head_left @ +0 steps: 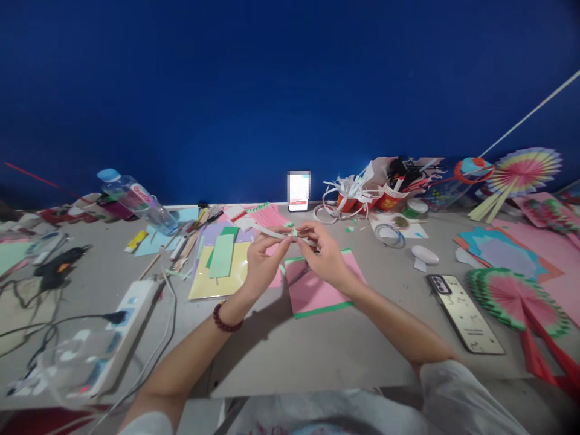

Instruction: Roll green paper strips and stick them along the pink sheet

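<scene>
Over the middle of the table, my left hand (265, 260) and my right hand (325, 257) meet with thumbs and fingertips pinched. Between them runs a narrow white strip (266, 231), one end sticking out past my left fingers. A small pale green bit (295, 232) shows at the fingertips; whether it is part of the strip I cannot tell. Below my right hand lies a pink paper sheet (321, 296) with green edges. Left of my left hand, light green paper (222, 257) rests on a yellow sheet in a clear sleeve (199, 289).
A lit phone (298, 192) leans on the blue wall. Red cups (390, 198) hold tools and white strips. Paper fans (516, 302), another phone (466, 314) and a white mouse-like object (425, 255) lie right. At left are a power strip (129, 326) with cables and a tilted bottle (142, 199).
</scene>
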Demonstrator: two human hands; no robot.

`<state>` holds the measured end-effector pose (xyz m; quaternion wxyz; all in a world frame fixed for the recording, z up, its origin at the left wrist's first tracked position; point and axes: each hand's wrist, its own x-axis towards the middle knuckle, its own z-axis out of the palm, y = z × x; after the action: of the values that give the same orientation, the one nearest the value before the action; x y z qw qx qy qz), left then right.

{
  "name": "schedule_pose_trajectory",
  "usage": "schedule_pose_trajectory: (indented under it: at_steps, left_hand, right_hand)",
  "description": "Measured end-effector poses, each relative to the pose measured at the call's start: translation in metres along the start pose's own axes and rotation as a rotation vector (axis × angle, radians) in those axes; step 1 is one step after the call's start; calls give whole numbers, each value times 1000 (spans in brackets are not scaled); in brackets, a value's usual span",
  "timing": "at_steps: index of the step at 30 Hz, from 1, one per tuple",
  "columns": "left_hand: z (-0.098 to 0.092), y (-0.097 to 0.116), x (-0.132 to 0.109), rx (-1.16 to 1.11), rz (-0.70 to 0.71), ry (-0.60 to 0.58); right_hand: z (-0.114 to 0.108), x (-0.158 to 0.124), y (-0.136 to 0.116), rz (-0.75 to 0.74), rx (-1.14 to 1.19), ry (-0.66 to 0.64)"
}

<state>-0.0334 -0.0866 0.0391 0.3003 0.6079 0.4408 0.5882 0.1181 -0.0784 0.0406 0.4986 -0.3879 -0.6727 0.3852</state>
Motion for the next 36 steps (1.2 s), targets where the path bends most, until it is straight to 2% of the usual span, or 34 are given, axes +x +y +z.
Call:
schedule_pose_trajectory:
  at_steps: [6,10,15,19,22,28,30,33,36]
  left_hand:
    - [3,-2,-2,-224,-195,-8]
    - [4,0,-2,-313,-278,-26]
    - [4,2,-2,-322,-316,-70]
    - [3,2,-1,-250,-276,-88]
    - [1,4,0,-140,-115,-80]
    - [-6,8,1,373,613,52]
    - [-8,6,-1,490,805,79]
    - [-8,3,-4,591,960,68]
    - [-8,5,-5,603,1024,55]
  right_hand:
    - [-1,-1,-1,-8,-33,7]
    - [0,-1,-1,-5,-52,6]
    - [1,-2,-2,-14,-77,0]
    - [0,-1,-3,-49,-102,16]
    - [-1,-1,-4,-93,-113,39]
    - [-2,1,-1,-110,-74,66]
    - [-3,2,2,-98,-34,61]
    - [-3,2,5,-93,8,48]
    - [-4,2,7,-99,58,47]
